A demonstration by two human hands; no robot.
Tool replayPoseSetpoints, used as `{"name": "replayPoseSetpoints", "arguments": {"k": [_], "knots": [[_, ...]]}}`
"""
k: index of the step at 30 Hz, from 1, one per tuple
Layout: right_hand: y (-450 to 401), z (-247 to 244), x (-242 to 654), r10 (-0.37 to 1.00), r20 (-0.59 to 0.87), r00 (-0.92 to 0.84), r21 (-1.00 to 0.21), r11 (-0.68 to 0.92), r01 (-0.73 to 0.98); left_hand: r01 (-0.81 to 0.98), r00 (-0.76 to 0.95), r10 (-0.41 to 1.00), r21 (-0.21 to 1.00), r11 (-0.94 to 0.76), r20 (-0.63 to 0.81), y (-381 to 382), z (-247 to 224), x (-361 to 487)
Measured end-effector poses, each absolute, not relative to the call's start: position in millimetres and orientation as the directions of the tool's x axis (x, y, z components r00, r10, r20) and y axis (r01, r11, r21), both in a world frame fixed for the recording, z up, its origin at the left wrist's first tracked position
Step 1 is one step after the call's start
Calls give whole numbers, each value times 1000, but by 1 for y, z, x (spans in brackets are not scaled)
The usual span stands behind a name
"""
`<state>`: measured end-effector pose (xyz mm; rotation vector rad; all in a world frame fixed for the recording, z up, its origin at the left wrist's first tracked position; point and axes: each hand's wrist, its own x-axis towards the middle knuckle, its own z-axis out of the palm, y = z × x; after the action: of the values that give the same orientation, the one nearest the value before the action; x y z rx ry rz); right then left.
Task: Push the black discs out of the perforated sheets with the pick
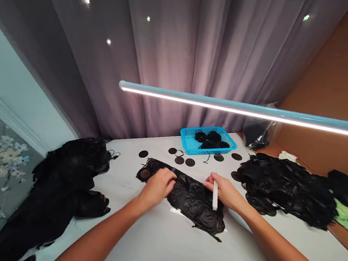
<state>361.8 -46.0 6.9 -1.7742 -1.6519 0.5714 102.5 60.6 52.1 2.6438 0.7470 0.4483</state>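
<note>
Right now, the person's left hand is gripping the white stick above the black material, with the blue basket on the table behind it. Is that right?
No: the white stick is gripped by the right hand, not the left hand, as the head view shows. It is above the crumpled black material, with the blue plastic basket on the table behind it.

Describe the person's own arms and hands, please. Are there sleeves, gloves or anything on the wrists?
The left arm and the right arm are bare, with no sleeve in view. The left hand and the right hand wear no gloves, and no watch, bracelet or ring shows on either.
</note>
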Motion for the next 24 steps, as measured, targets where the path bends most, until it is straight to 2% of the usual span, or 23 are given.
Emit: {"name": "replayPoseSetpoints", "arguments": {"k": [4, 6, 13, 16, 19, 21, 24], "knots": [[-57, 1, 354, 994, 85, 67, -504, -15, 864, 457, 830, 533, 347, -819, 164, 130, 33, 88], [-65, -4, 352, 991, 97, 92, -447, -39, 894, 471, 827, 537, 315, -824, 166, 144, 22, 82], [-75, -16, 368, 982, 142, 123, -487, -38, 872, 520, 780, 583, 284, -806, 226, 167, -1, 81], [-71, -11, 379, 974, 159, 161, -582, -39, 812, 481, 799, 556, 312, -819, 228, 175, 3, 76], [-63, -3, 393, 942, 128, 309, -784, -95, 614, 441, 819, 528, 345, -829, 223, 178, 6, 67], [-54, 2, 401, 921, 25, 388, -925, -126, 359, 438, 813, 536, 365, -821, 230, 178, 6, 64], [-37, 6, 407, 899, -106, 424, -994, -105, -25, 462, 778, 577, 395, -794, 249, 180, 5, 66]]}}
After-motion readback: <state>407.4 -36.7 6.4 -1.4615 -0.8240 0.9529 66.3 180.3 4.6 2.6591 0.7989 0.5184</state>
